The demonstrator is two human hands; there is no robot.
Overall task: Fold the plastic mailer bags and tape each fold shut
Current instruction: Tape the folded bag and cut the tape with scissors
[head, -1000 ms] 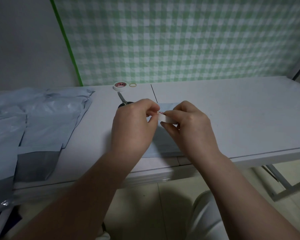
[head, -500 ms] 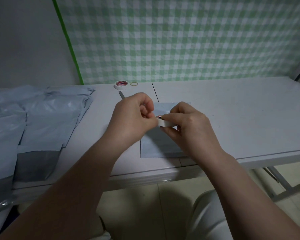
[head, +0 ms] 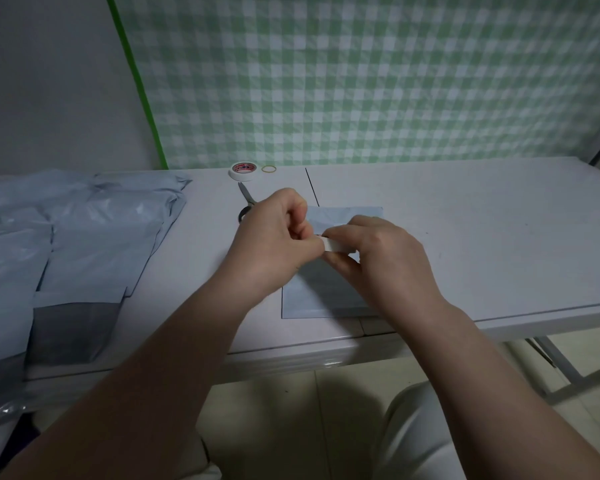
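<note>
Centre of frame: both hands are raised just above the white folding table, meeting over a folded light-blue plastic mailer bag.

The folded bag lies flat near the table's front edge. Its lower left corner and upper right corner are exposed; the hands cover the middle.

Right hand: the fingers curl round a small white tape roll, index finger along the top and the others beneath. It has a firm hold on the roll.

Left hand: curled tight, with the thumb tip pressed to the left end of the tape roll and the fingertips tucked in above it. It pinches at the roll's edge. Whether a loose tape end is caught there cannot be made out.

Left third of frame: a loose pile of unfolded light-blue mailer bags is spread over the table. One bag at the lower left shows a dark grey inner flap.

Behind the left hand: a pair of metal scissors with dark handles, blades pointing to the back of the table, handles partly hidden by the hand.

Back edge of the table, above the scissors: a second white tape roll with a red-printed core lies flat, with a thin tan rubber band just beside it on its right.

Upper frame: a green-and-white gingham cloth hangs behind the table, bordered on the left by a green strip. Lower right: a grey metal table leg.
</note>
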